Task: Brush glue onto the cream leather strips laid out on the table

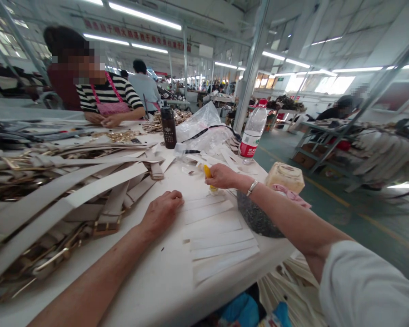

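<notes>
My right hand [222, 176] is closed around a yellow-handled brush [207, 172], its lower end close to the white strips. Several white strips [221, 238] lie side by side, partly overlapping, on the white tabletop [150, 277]. My left hand [164, 208] rests on the table at the left ends of the upper strips. Its fingers are curled in, and their tips are hidden, so I cannot see whether anything is in them. Beside my right wrist stands a dark speckled round block or container [255, 215], partly covered by the forearm.
Belt-like straps [64, 200] with gold buckles are heaped on the left. Behind the strips stand a dark bottle [168, 126], clear plastic bags [204, 125] and a red-labelled water bottle [253, 136]. A yellowish block [284, 177] sits at right. A co-worker [109, 97] works across the table.
</notes>
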The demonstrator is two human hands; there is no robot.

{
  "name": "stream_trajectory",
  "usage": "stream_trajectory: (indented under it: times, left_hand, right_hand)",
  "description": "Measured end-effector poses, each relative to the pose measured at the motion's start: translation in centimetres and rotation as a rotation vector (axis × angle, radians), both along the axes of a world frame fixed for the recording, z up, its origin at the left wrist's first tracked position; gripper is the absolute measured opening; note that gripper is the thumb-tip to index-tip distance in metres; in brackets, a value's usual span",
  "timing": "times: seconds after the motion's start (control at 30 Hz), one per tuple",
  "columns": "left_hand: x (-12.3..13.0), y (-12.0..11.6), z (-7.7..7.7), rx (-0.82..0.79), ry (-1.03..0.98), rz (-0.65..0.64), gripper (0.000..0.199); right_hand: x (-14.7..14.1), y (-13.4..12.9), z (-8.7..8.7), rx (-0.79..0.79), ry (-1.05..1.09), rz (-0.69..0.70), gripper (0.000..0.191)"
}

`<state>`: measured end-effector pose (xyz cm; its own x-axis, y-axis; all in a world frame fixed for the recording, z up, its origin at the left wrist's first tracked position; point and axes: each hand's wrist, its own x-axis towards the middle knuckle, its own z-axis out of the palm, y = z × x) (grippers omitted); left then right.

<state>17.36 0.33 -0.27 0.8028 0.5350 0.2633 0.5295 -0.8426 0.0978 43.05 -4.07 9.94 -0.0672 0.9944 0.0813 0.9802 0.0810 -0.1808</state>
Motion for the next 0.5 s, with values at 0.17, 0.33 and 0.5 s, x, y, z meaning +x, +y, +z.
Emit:
stream_trajectory:
  times: [0.17, 0.33, 0.5]
  left_hand:
    - [-0.1, 0.0, -0.3, -0.023, -0.057, 0.005, 0.038]
    - [-0.4, -0.2, -0.4, -0.068, -0.137, -0.011, 0.037]
    - [-0.7, -0.2, -0.5, -0.085, -0.203, -0.066, 0.038]
  right_hand:
    - [1.4, -1.2, -0.4, 0.013, -0.039, -0.104, 0.018]
    - [1.9, -2.6, 0.2, 0.135, 0.097, -0.168, 0.014]
    - [2.7, -5.6, 2.9, 0.437, 0.439, -0.21, 0.025]
